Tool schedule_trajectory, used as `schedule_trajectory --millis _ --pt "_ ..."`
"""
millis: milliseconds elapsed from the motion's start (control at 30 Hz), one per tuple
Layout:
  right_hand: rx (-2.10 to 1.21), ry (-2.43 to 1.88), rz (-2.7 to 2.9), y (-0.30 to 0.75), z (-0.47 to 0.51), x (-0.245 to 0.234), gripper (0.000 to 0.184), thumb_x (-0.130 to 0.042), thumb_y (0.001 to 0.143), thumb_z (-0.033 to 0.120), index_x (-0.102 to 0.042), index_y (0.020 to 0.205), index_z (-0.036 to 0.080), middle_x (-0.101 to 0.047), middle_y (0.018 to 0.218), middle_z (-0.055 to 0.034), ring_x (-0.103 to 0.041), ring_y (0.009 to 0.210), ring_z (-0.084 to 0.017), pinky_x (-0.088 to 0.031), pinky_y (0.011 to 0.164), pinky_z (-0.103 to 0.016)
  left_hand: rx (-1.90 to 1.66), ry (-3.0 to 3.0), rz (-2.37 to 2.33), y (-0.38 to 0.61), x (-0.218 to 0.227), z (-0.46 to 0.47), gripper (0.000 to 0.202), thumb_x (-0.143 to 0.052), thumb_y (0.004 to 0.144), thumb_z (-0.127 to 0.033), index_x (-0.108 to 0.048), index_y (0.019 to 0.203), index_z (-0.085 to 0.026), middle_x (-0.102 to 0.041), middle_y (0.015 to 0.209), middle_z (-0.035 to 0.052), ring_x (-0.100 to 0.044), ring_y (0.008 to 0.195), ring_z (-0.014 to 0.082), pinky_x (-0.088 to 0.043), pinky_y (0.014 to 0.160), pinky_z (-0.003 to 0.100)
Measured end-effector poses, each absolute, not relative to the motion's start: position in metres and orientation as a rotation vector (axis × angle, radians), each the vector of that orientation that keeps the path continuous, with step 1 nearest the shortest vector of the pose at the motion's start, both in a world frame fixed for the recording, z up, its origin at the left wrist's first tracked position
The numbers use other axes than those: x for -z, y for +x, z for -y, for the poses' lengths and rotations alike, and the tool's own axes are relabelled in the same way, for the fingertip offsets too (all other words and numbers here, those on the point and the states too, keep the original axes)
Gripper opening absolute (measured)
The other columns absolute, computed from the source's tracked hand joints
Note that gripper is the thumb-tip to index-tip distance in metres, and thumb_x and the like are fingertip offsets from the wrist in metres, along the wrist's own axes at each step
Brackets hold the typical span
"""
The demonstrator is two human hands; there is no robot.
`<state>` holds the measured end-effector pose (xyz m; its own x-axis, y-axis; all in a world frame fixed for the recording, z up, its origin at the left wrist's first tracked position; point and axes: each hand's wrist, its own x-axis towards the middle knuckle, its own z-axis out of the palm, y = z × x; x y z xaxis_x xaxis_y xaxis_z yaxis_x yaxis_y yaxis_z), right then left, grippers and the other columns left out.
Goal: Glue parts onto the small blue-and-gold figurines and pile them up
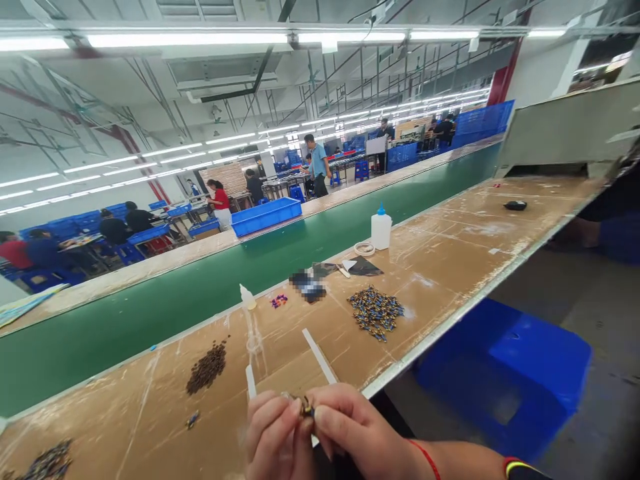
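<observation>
My left hand [274,437] and my right hand [353,423] meet at the table's near edge, fingertips pinched together. Between them is a small dark part with yellow and blue bits [307,408], mostly hidden by the fingers. It resembles the small blue-and-gold pieces in the pile [376,312] beyond my right hand. Left of my hands lie a heap of small brown pieces [207,368] and a single blue-and-dark piece [192,420]. Another pile of dark pieces [49,461] is at the lower left. Two white strips [320,357] lie just beyond my fingers.
A small dropper bottle [247,297], pink-purple bits [279,301], a tape roll [364,249] and a white bottle with a blue cap [381,229] stand along the green belt [200,283]. A blue bin [267,217] sits beyond it. A blue stool [510,360] is at right.
</observation>
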<state>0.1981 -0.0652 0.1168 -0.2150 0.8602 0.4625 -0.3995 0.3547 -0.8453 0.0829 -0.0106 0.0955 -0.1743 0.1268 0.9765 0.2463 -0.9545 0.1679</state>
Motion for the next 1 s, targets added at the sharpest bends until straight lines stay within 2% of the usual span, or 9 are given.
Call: schedule_trajectory --millis 267,500,600,700,767,900,1000 --pt "-1.214 -0.517 1.345 0.197 0.07 -0.117 0.063 -0.051 0.104 0.068 -0.041 0.064 0.02 -0.04 0.065 0.0025 -0.036 0.064 -0.012 -0.036 0.067 -0.027 2.288 -2.041 0.557 0.082 -0.093 0.025 0.003 -0.072 0.094 -0.018 -0.072 0.091 -0.017 -0.065 0.079 0.0007 -0.06 0.075 0.0142 -0.052 0.063 0.027" --pt "-1.204 -0.585 1.368 0.196 0.075 -0.114 0.065 -0.048 0.102 0.074 -0.044 0.065 0.021 -0.042 0.066 0.0007 -0.037 0.065 -0.015 -0.036 0.066 -0.029 2.301 -2.06 0.639 0.08 -0.095 0.035 0.007 -0.069 0.096 -0.021 -0.072 0.09 -0.02 -0.064 0.074 0.0002 -0.059 0.074 0.0147 -0.054 0.065 0.027" --pt "-1.217 -0.635 1.365 0.198 0.071 -0.115 0.067 -0.05 0.099 0.078 -0.044 0.064 0.021 -0.039 0.063 0.0021 -0.033 0.061 -0.014 -0.034 0.061 -0.028 2.392 -2.119 0.747 0.081 -0.094 0.035 0.008 -0.072 0.096 -0.028 -0.074 0.092 -0.021 -0.066 0.078 0.0016 -0.063 0.076 0.0153 -0.055 0.067 0.027" --pt "-1.257 -0.689 1.32 0.201 0.066 -0.117 0.068 -0.055 0.097 0.078 -0.043 0.062 0.021 -0.037 0.06 0.0036 -0.031 0.059 -0.013 -0.03 0.058 -0.028 2.595 -2.203 0.941 0.08 -0.087 0.031 0.021 -0.077 0.093 -0.037 -0.078 0.106 -0.022 -0.072 0.096 0.0069 -0.07 0.088 0.0169 -0.058 0.075 0.026" --pt "-1.304 -0.707 1.283 0.203 0.062 -0.118 0.066 -0.059 0.095 0.076 -0.043 0.061 0.021 -0.037 0.061 0.0038 -0.032 0.06 -0.013 -0.03 0.059 -0.028 2.74 -2.222 1.028 0.078 -0.083 0.029 0.027 -0.079 0.091 -0.038 -0.078 0.114 -0.022 -0.073 0.104 0.0085 -0.071 0.093 0.0169 -0.058 0.079 0.024" --pt "-1.376 -0.711 1.234 0.204 0.058 -0.119 0.063 -0.06 0.095 0.072 -0.045 0.061 0.021 -0.039 0.062 0.0034 -0.034 0.061 -0.013 -0.031 0.061 -0.029 2.802 -2.258 1.099 0.075 -0.082 0.028 0.02 -0.078 0.093 -0.033 -0.079 0.11 -0.024 -0.072 0.1 0.006 -0.069 0.092 0.0143 -0.056 0.08 0.022" --pt "-1.394 -0.709 1.235 0.204 0.059 -0.12 0.061 -0.06 0.095 0.07 -0.045 0.061 0.021 -0.038 0.061 0.0035 -0.032 0.06 -0.013 -0.03 0.059 -0.029 2.792 -2.284 1.084 0.076 -0.086 0.03 0.017 -0.077 0.094 -0.035 -0.08 0.107 -0.025 -0.072 0.096 0.0048 -0.068 0.089 0.0143 -0.055 0.077 0.022"
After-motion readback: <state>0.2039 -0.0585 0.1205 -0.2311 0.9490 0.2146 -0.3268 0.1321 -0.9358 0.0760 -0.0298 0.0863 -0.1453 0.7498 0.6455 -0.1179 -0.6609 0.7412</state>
